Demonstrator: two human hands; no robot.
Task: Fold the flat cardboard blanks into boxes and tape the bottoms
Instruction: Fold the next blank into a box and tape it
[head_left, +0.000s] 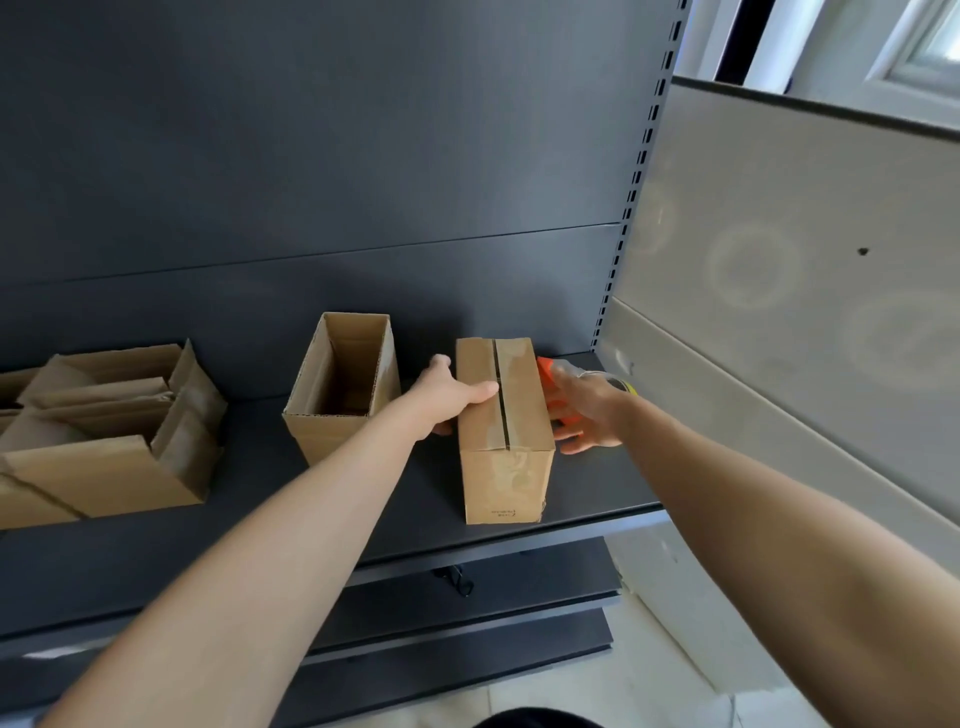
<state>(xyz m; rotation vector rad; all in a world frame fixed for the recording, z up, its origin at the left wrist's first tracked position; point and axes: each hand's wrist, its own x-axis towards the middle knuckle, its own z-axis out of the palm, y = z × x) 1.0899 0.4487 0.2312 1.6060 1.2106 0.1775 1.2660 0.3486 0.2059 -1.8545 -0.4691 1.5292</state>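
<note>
A closed cardboard box (506, 436) stands on the dark shelf (260, 519) with its taped seam facing up. My left hand (447, 395) grips its upper left edge, thumb on top. My right hand (587, 405) is just right of the box on an orange tape dispenser (546, 370), fingers spread around it; the box hides much of the dispenser. An open-topped box (340, 384) stands to the left. A pile of flat cardboard blanks (104, 431) lies at the far left.
The shelf's dark back panel rises behind the boxes. A slotted upright (631, 192) and a grey side panel (779, 312) close the shelf on the right. Lower shelves (467, 613) and a pale floor show below.
</note>
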